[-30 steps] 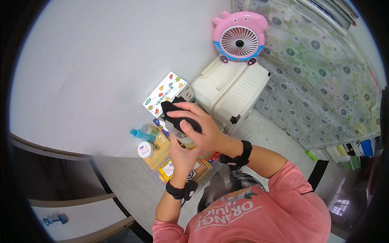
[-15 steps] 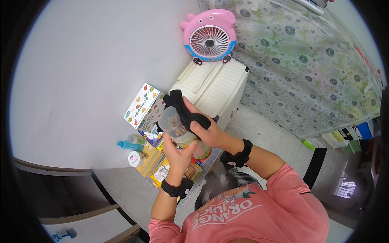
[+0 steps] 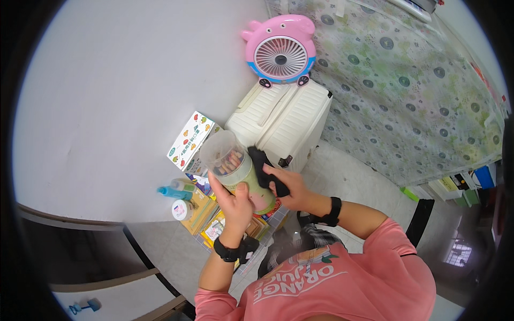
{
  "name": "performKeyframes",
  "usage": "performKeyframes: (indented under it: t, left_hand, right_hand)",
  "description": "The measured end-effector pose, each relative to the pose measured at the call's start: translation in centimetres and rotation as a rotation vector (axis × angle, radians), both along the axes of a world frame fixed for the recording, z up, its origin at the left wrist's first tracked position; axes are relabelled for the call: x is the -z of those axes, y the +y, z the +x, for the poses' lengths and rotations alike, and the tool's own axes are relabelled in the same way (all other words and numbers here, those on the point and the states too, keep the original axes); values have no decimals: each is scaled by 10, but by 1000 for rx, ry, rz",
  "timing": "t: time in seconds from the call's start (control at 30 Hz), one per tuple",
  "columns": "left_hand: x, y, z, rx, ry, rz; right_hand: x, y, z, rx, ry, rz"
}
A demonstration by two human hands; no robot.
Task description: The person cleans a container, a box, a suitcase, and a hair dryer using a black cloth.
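Head view, canister [image 3: 242,174] slantwise, clear end [image 3: 218,145] upper-left

Plain white wall [image 3: 107,96] fills the left side, and a pale patterned curtain [image 3: 396,101] hangs on the right. Floor's [image 3: 337,179] light grey, with a bright glare patch [image 3: 459,254] lower right.

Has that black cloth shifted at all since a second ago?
Yes. Judged against the white suitcase, the black cloth has moved rightward and down the picture, from over the container's top to along its right side.
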State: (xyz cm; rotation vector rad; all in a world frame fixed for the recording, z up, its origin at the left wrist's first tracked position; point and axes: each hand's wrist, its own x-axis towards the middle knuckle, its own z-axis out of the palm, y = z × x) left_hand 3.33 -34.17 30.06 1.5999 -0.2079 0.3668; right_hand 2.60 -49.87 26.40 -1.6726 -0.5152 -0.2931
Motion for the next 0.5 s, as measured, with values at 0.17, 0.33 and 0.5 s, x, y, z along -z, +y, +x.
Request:
performKeyframes:
  t: [0.17, 0.33, 0.5]
  left_hand:
    - [5, 19, 8, 35, 21, 54]
    - [22, 26, -6, 138, 21, 339]
    - [-2, 19, -11, 190, -190, 547]
  right_hand:
    - [-18, -22, 24, 334, 146, 133]
    - [-120, -11, 40, -234, -169, -236]
    - [-144, -15, 60, -558, 223, -349]
